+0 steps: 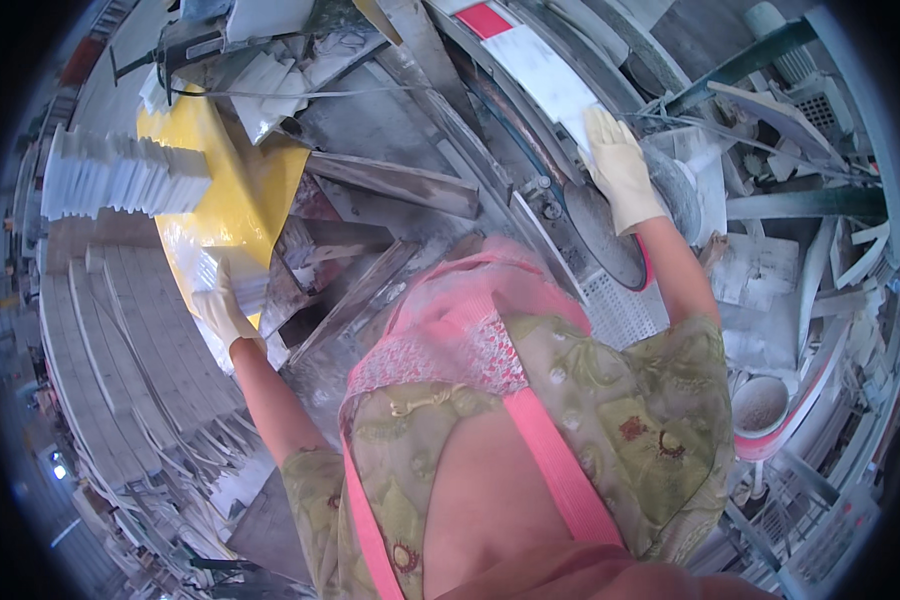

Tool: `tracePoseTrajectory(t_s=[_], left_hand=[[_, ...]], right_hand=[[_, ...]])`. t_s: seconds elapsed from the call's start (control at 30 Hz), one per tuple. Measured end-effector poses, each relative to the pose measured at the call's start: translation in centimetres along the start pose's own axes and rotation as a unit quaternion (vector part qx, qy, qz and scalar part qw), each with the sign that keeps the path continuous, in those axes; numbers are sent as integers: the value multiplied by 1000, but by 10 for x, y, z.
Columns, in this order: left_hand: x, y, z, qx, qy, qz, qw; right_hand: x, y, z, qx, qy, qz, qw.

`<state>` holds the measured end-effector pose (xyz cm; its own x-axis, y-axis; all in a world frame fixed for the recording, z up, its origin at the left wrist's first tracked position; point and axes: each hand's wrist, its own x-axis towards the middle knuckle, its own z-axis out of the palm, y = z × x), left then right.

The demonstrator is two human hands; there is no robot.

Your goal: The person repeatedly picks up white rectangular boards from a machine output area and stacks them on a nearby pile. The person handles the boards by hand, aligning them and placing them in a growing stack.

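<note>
My right hand [615,170], in a cream glove, lies with fingers stretched out and flat on the near end of a white flat strip [545,75]. The strip runs along a narrow belt machine [607,240] with a rounded near end. On the left, my left hand [225,308], also gloved, touches a small pile of white flat pieces [248,290] on a yellow sheet [235,205]. Its fingers look extended, though the white pieces blend with the glove. Farther up the sheet stands a long row of stacked white pieces [120,172].
Wooden boards [395,182] lie between the yellow sheet and the machine. Grey slats [120,330] fill the left side. A white perforated crate [620,305] sits below the belt's end. At right are a bucket [760,405] and green metal bars [805,205]. Dusty white scraps surround the area.
</note>
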<state>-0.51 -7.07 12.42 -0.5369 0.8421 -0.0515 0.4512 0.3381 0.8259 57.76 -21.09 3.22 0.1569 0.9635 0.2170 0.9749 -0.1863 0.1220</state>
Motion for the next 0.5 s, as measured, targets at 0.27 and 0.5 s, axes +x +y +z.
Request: tracePoseTrajectory(t_s=[0.27, 0.5], left_hand=[[-6, 0, 1, -61, -11, -15, 998], [48, -51, -9, 251, 31, 325, 911]], right_hand=[[50, -6, -14, -25, 36, -94, 995], [80, -8, 5, -47, -37, -85, 995]])
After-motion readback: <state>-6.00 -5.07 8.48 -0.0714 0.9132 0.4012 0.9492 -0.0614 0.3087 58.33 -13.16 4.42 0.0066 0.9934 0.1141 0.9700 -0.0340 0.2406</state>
